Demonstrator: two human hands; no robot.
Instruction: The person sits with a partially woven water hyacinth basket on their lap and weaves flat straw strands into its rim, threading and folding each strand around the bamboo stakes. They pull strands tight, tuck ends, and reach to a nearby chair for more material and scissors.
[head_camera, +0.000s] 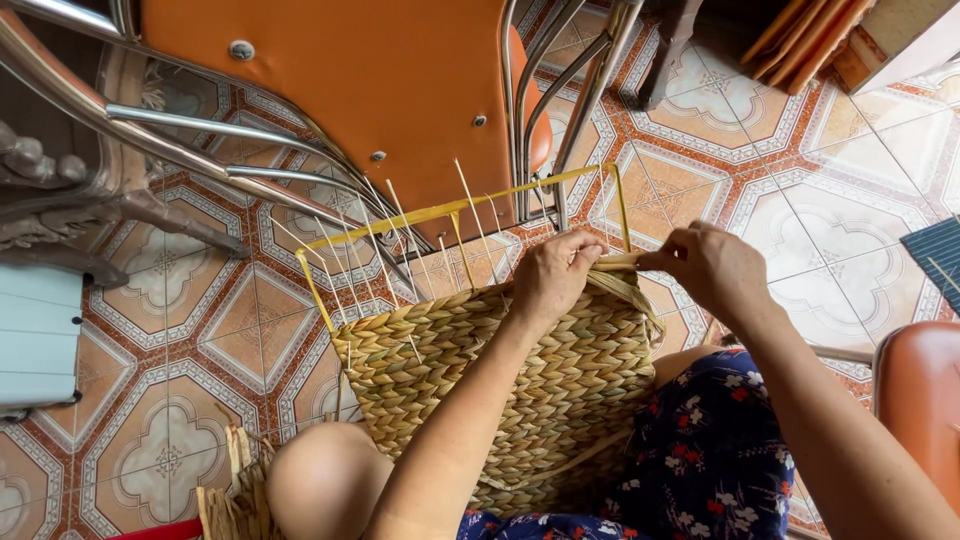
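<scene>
A half-woven basket (520, 370) of braided straw rests on my lap, built on a yellow wire frame (450, 208) with thin upright ribs (372, 240) sticking out above the weave. My left hand (553, 272) pinches a straw strand (618, 262) at the top right edge of the weave. Just to its right, my right hand (712, 268) grips the same strand, and the two hands nearly touch. The strand's free end trails down the basket's right side.
An orange chair (380, 90) with chrome legs stands just beyond the basket on the patterned tile floor (200, 330). Loose straw bundle (235, 490) lies at the lower left. Another orange seat (920, 400) is at the right edge, a dark woven mat (935, 260) above it.
</scene>
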